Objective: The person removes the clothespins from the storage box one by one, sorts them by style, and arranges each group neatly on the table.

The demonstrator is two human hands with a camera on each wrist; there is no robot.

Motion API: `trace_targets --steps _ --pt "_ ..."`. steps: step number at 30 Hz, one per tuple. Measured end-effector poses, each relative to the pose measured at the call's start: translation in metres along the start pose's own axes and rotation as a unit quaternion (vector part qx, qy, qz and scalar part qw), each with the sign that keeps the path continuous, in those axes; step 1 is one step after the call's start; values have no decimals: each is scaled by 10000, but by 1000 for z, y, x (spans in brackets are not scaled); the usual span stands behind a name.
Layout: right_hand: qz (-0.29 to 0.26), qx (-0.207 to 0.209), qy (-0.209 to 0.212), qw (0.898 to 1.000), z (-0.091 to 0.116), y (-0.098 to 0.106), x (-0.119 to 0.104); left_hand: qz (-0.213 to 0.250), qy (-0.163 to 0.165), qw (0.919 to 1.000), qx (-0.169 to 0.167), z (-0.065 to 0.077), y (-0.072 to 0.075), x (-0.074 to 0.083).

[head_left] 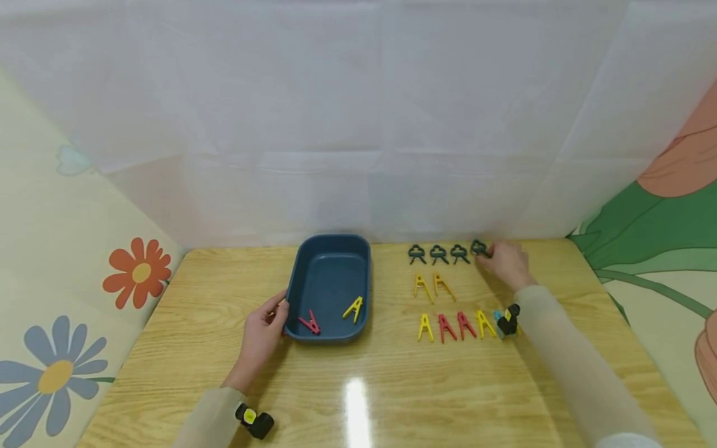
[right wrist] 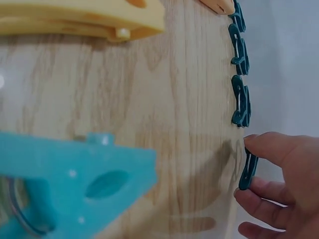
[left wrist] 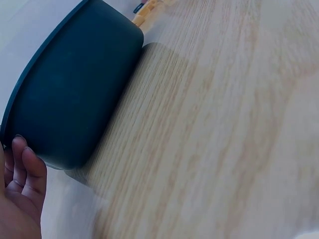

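My right hand (head_left: 506, 264) pinches a dark green clip (right wrist: 249, 167) between thumb and fingers at the table's far edge. Beside it, more dark green clips (head_left: 439, 254) stand in a row. At the bin's near left corner, my left hand (head_left: 263, 326) holds the rim of a dark blue bin (head_left: 330, 241); its fingers touch the outer wall in the left wrist view. Inside the bin lie a red clothespin (head_left: 310, 322) and a yellow clothespin (head_left: 354, 308).
Two orange-yellow clothespins (head_left: 442, 286) form a middle row. Nearer are yellow clothespins (head_left: 425, 328), red clothespins (head_left: 446, 327) and a light blue clothespin (right wrist: 114, 181), partly covered by the right wrist camera in the head view. A white sheet (head_left: 381, 124) hangs behind the wooden table (head_left: 392, 379).
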State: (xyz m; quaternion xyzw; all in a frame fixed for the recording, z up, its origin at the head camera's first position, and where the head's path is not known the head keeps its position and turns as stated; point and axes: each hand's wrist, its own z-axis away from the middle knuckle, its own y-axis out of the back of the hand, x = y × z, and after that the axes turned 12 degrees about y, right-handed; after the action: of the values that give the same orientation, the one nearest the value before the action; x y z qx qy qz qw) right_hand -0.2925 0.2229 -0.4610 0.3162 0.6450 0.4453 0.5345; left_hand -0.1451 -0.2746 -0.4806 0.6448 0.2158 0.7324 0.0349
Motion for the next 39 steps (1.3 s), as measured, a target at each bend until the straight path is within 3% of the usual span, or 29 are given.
trace_targets --steps 12,29,34,39 --pt "71 -280 -226 9993 3 -1 -7 -123 228 9996 -57 -4 1 -2" --pt "6 -257 -391 9989 7 -2 -10 -216 83 9997 69 -1 0 -2" --pt "53 -269 -322 9991 6 0 -8 -195 -14 9998 51 -1 0 -3" --pt "4 139 108 9998 6 6 -11 -125 -75 9999 52 -2 0 -2"
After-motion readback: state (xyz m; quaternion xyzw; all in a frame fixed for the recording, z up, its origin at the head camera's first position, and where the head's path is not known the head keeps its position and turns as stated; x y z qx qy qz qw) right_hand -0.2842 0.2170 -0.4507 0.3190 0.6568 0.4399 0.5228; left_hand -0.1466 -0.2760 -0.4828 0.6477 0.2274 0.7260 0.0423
